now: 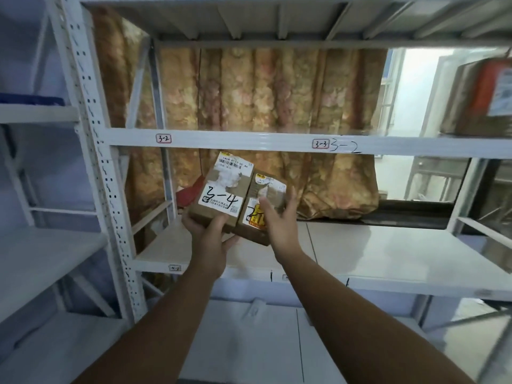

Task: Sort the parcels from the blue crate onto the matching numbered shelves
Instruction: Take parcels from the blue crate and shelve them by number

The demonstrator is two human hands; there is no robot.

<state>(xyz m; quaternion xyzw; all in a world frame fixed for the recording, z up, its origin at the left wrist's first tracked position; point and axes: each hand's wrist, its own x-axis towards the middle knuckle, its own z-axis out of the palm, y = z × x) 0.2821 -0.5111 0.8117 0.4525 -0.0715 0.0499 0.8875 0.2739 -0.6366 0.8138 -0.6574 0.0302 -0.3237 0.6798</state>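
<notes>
Here, left fingers (pixel 219 221) grip parcel 3-4 (pixel 221 189); spread right fingers (pixel 291 198) touch a second parcel (pixel 273 187).

matt cardboard parcels (pixel 221 195), painted metal shelves (pixel 249 142)
</notes>
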